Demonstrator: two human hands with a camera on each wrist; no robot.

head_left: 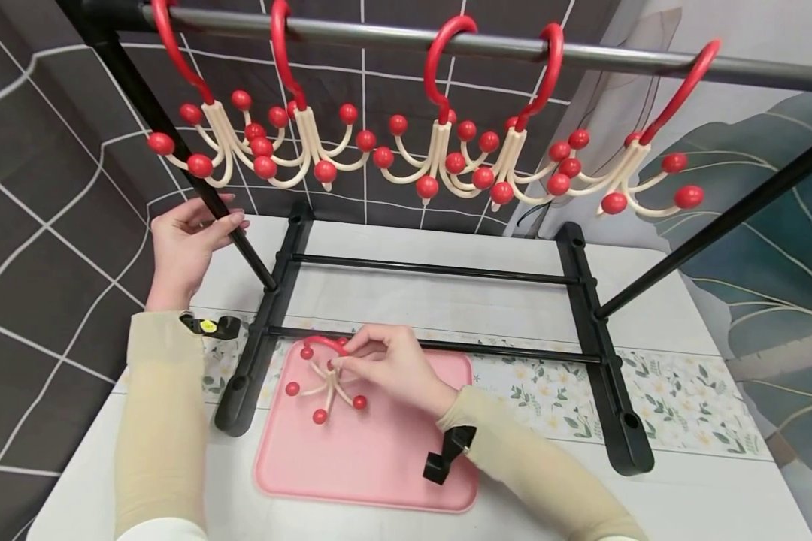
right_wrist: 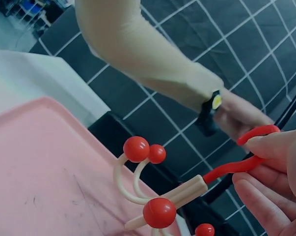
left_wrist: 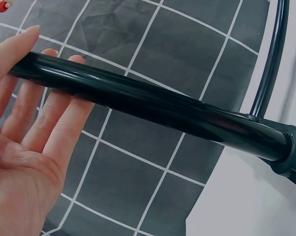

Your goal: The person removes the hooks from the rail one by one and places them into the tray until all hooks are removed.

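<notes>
My right hand (head_left: 399, 368) pinches the red hook of a cream-coloured multi-prong hanger (head_left: 329, 385) with red ball tips. This hanger is over the left part of a pink tray (head_left: 372, 469). In the right wrist view, thumb and fingers hold the hook (right_wrist: 226, 169), and the cream arms (right_wrist: 187, 192) point away from the hand. My left hand (head_left: 186, 244) grips the left black upright (head_left: 249, 255) of a rack, thumb on one side and fingers behind it, as the left wrist view also shows.
Several matching hangers (head_left: 438, 150) hang by red hooks from the grey top rail (head_left: 372, 34). The rack's black feet (head_left: 612, 376) and crossbars (head_left: 440, 269) rest on a white table (head_left: 683, 300) with a floral strip. Dark tiled cloth stands behind; a patterned curtain is at right.
</notes>
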